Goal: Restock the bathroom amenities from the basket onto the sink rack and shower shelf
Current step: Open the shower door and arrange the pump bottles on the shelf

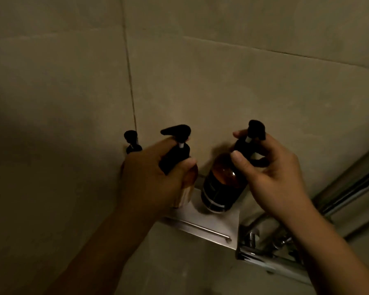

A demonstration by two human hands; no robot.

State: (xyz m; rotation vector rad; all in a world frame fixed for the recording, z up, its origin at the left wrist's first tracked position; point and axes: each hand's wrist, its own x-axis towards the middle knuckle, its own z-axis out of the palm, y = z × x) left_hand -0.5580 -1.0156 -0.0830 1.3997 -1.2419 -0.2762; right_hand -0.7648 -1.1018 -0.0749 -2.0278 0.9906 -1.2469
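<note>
Single view only, head-worn wide-angle camera. Looks forward, slightly downward, into tiled wall corner [134, 116] at close range. Metal shower shelf [213, 218] sits just below frame centre, seen from above and in front. Both forearms enter from bottom edge; left hand [156, 177] and right hand [273, 179] reach up to mid-frame, near lens. Chrome shower fittings [264, 252] fill lower right, cut by frame edge. Wide lens bends tile lines. Scene dim. No second view, so no shared region.
</note>
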